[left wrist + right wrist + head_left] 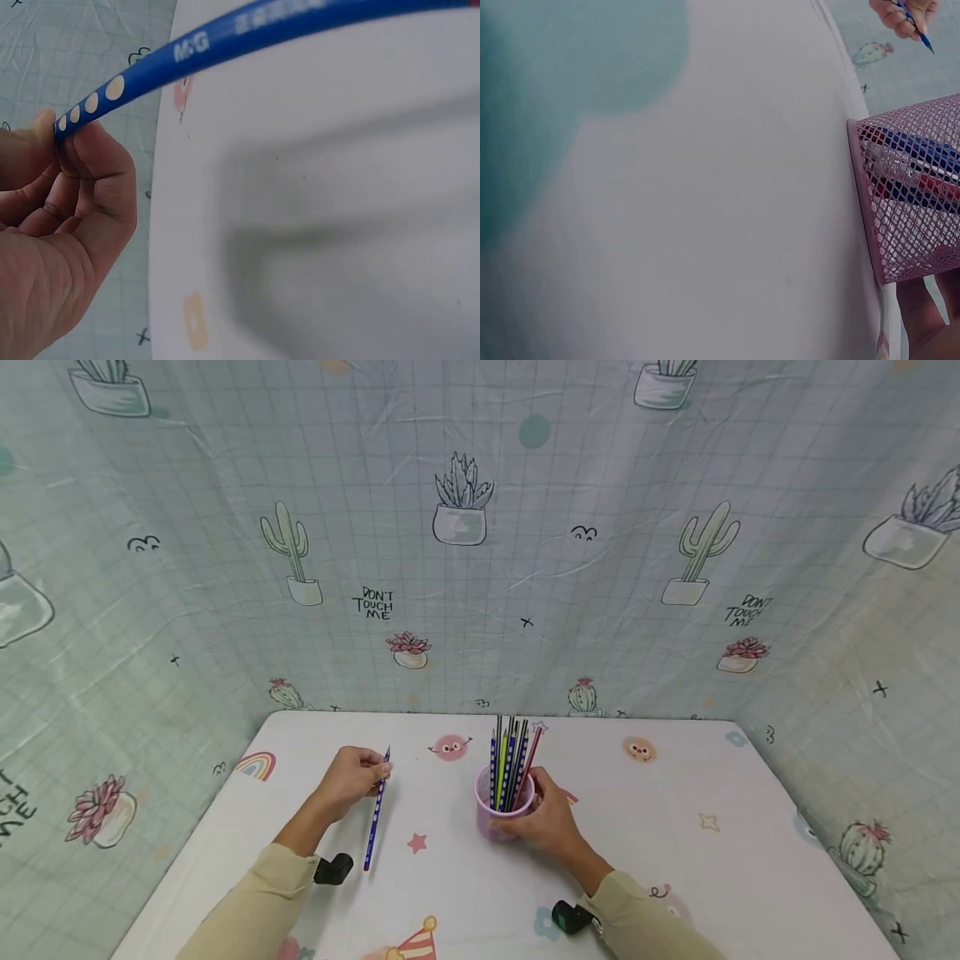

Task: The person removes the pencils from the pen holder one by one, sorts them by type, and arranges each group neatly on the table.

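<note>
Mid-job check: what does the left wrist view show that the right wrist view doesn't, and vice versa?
Only the left wrist view: readable M&G lettering on the held pencil.

Only the right wrist view: the pink mesh cup with pencils inside, the right hand holding it, and the held pencil's sharp tip.

Both: the left hand pinching that pencil, the white table and the patterned cloth.

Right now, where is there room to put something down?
Between the right hand and the right edge of the white table; also between the blue white-dotted pencil and pink mesh cup. That cup is crowded with mixed-colour pencils.
</note>
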`<state>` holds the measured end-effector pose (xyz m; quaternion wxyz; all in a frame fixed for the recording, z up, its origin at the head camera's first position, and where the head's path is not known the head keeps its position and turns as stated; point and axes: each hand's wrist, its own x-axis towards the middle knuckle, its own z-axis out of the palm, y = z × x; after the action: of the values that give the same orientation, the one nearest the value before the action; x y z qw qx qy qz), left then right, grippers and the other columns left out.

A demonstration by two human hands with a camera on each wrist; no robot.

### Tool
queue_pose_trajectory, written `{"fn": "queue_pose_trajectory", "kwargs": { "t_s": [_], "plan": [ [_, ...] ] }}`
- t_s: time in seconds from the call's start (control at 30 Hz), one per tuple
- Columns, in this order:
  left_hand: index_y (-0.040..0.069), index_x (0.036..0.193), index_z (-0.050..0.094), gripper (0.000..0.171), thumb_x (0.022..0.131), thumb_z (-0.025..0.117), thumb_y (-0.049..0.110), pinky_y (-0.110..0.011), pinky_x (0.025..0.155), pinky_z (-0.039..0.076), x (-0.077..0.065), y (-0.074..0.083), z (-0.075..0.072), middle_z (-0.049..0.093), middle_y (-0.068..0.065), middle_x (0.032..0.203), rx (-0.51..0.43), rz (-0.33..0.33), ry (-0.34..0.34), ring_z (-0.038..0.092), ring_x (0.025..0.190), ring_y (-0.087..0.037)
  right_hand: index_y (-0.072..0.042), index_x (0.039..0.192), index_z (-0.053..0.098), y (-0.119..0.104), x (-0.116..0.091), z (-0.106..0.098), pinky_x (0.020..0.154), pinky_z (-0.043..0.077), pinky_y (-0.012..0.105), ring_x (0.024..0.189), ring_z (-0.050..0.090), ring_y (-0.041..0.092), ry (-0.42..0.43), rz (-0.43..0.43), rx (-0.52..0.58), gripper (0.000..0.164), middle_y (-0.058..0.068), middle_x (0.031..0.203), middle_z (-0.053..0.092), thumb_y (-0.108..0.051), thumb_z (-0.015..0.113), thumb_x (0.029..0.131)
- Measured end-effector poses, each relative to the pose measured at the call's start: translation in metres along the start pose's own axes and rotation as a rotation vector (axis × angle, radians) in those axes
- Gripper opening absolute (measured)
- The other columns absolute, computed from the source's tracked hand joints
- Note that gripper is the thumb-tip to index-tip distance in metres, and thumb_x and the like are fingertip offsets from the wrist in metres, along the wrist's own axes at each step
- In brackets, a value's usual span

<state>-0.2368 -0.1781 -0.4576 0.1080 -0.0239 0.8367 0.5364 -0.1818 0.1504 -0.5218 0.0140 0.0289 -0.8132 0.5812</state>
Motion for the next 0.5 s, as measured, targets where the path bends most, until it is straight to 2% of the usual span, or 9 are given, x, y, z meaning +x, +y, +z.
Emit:
{"fn": "queue_pose_trajectory", "kwargs": {
  "t_s": [0.33, 0.5],
  "plan": [
    [-0.014, 0.112, 0.065, 0.024, 0.105, 0.061, 0.008, -0.029, 0.069, 0.060, -0.004, -0.019, -0.016, 0.071, -0.021, 0.101, 0.034, -0.037, 0.008, 0.060, 0.078, -0.017, -0.013, 0.133, 0.055, 0.002, 0.000, 0.000, 0.116, 0.046, 0.059, 0.134, 0.060, 0.033, -0.007, -0.026, 0.008, 0.083, 0.007, 0.137, 0.065, -0.019, 0.101, 0.065],
    [-0.014, 0.108, 0.065, 0.022, 0.104, 0.062, 0.008, -0.029, 0.067, 0.059, -0.005, -0.026, -0.024, 0.069, -0.014, 0.095, 0.046, -0.051, 0.023, 0.059, 0.077, -0.017, -0.014, 0.134, 0.054, 0.002, 0.000, -0.001, 0.116, 0.046, 0.057, 0.135, 0.060, 0.032, -0.013, -0.019, 0.001, 0.084, 0.007, 0.138, 0.065, -0.021, 0.102, 0.065]
  ]
}}
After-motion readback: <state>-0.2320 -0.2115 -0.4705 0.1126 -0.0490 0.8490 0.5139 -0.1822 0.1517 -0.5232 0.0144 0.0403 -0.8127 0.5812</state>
